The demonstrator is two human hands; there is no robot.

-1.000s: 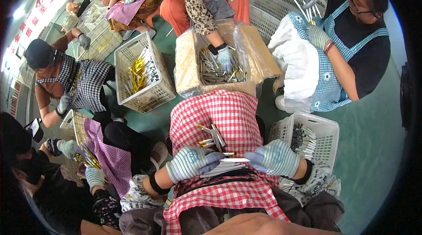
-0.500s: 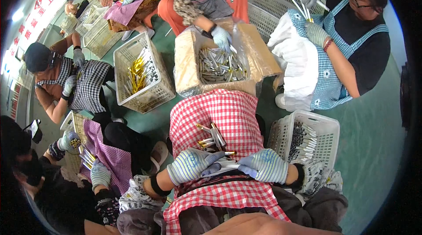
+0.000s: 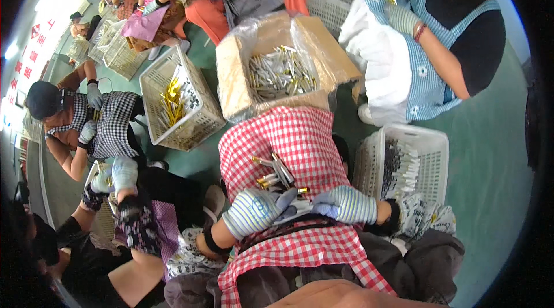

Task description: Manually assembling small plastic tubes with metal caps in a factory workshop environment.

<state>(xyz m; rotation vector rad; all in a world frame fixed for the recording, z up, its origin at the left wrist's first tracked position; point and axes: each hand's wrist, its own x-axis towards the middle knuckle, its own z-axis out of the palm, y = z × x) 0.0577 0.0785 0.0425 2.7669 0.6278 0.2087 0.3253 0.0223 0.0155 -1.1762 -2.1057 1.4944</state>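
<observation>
In striped knit gloves, my left hand (image 3: pixel 254 213) and my right hand (image 3: pixel 346 205) meet above my lap. Both are closed on slim white tubes (image 3: pixel 301 206) lying crosswise between them; the left fingers hide part of this bunch. A gold-tipped tube (image 3: pixel 302 191) pokes out beside my left fingers. Just beyond, several loose silver and white tubes (image 3: pixel 281 171), some with gold ends, rest on my red checked apron (image 3: pixel 271 135).
A plastic-lined carton (image 3: pixel 235 86) of similar tubes stands directly ahead. White crates flank me, one at right (image 3: pixel 443 164) and one at far left (image 3: pixel 186 141), both holding tubes. Co-workers sit around, including one close at my left whose gloved hands (image 3: pixel 118 175) are together.
The view has shifted slightly, while my hands keep nearly the same grip. The co-worker at left has brought both hands together farther forward. Across from me, a co-worker's hand has left the carton.
</observation>
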